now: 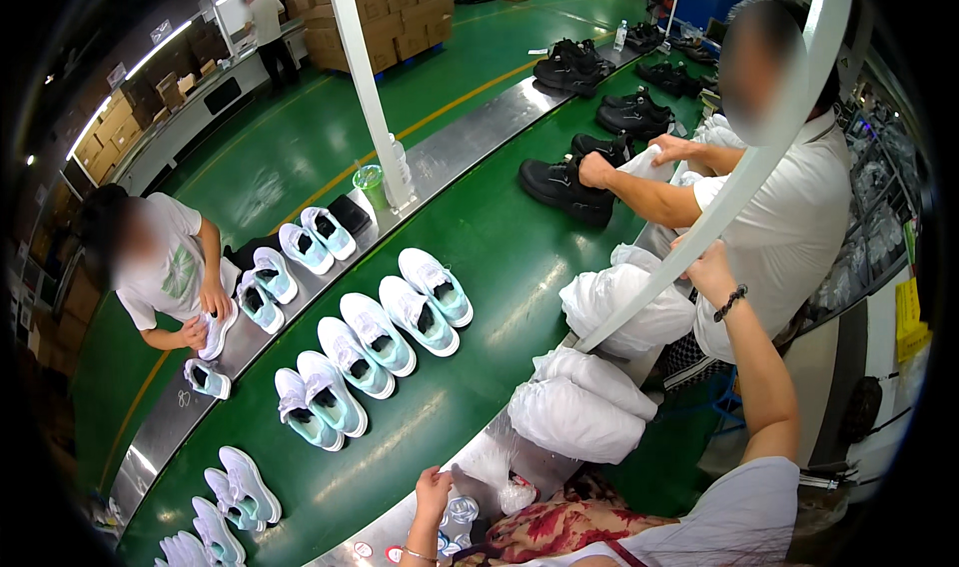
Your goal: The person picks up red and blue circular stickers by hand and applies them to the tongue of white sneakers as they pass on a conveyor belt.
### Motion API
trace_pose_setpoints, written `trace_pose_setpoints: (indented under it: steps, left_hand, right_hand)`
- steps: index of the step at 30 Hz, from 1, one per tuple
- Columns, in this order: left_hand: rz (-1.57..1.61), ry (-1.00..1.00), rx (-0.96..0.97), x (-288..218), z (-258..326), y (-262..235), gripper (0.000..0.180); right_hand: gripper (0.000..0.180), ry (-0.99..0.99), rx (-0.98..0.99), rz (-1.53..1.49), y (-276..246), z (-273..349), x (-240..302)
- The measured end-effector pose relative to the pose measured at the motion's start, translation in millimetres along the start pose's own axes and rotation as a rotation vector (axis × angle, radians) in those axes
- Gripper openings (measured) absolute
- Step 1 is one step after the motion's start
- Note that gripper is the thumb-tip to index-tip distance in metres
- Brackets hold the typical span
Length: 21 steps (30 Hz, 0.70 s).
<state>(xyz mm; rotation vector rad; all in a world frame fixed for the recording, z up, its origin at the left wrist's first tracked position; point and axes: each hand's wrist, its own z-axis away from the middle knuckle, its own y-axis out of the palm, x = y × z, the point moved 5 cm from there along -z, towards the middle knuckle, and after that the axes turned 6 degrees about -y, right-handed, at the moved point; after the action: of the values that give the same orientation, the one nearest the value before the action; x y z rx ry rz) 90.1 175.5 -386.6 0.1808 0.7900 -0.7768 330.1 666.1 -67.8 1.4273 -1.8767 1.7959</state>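
Left hand point(434, 489) half-curled, fingertips beside a clear bottle point(461, 510); right hand point(711, 267) seemingly gripping the white pole point(699, 237).

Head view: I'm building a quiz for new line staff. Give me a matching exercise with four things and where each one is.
Things:
1. white shoes
2. black shoes
3. white bags
4. right hand

Places:
A. closed around the slanted white bar
B. piled along the right side of the green belt
C. in pairs on the middle of the belt
D. at the far end of the belt, by a seated person

Pairs: 1-C, 2-D, 3-B, 4-A
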Motion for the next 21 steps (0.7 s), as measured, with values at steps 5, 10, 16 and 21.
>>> trace_pose_setpoints:
  steps: [5,10,16,21]
  left_hand:
    - [-0.011,-0.033,-0.001,11.8,11.0,-6.1,0.044]
    - [-0.022,-0.009,-0.016,22.1,16.2,-14.1,0.043]
    - [-0.048,0.026,-0.009,35.0,17.0,-15.7,0.041]
    - [-0.088,0.005,-0.024,51.0,14.8,-18.1,0.042]
  right_hand:
    - [0.014,-0.047,-0.038,0.056,-8.1,21.2,17.6]
    - [0.014,-0.179,-0.115,0.2,-13.6,34.5,33.1]
    - [0.016,-0.316,-0.118,0.516,-18.2,44.3,54.6]
    - [0.02,-0.229,0.013,0.74,-18.8,50.5,73.4]
